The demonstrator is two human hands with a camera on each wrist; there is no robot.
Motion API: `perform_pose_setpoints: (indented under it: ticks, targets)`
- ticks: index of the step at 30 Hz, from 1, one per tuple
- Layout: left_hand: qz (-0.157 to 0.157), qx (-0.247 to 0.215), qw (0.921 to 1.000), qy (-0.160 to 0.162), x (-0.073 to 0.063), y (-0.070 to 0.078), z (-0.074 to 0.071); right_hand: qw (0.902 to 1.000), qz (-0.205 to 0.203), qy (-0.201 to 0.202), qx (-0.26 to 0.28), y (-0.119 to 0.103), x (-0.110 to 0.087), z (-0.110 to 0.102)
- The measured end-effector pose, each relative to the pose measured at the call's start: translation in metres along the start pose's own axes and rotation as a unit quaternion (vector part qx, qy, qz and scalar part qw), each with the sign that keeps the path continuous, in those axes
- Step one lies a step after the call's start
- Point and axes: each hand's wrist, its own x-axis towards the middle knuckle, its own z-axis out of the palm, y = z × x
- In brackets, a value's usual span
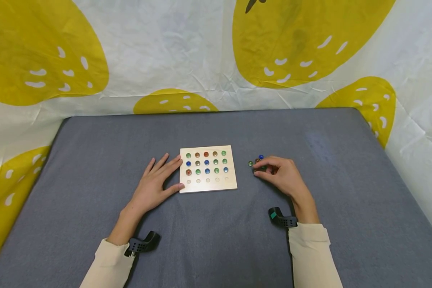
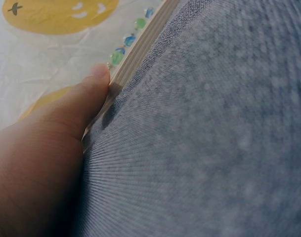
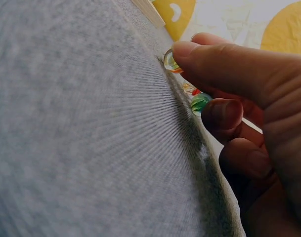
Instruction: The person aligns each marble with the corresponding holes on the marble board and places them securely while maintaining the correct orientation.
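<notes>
A pale wooden board (image 1: 209,187) lies on the grey cloth. Green, blue, brown and red marbles sit in its three back rows, while the front row shows pale round hollows. My left hand (image 1: 153,188) is spread at the board's left side, fingertips and thumb touching that edge. With thumb and forefinger, my right hand (image 1: 284,174) pinches a clear marble with yellow and orange swirls (image 3: 170,61). Right by those fingers lie several loose marbles, among them a blue marble (image 1: 261,157) and a greenish marble (image 1: 250,163). Another green marble (image 3: 200,102) shows beside the curled fingers.
Grey cloth (image 1: 223,232) covers the table. Behind it and at both sides hangs a white sheet (image 1: 165,48) with large yellow shapes. A dark wrist camera (image 1: 144,242) is strapped to the left wrist, and another wrist camera (image 1: 282,218) to the right.
</notes>
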Motion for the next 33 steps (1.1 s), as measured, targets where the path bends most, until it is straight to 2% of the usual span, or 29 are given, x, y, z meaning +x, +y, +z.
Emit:
perform_pose_setpoints:
  ticks: [33]
  targets:
    - [-0.002,-0.002,1.0,-0.004,0.0008,0.0013,-0.002,0.9995,0.006,-0.02,-0.025,-0.0038,0.0029,0.0026]
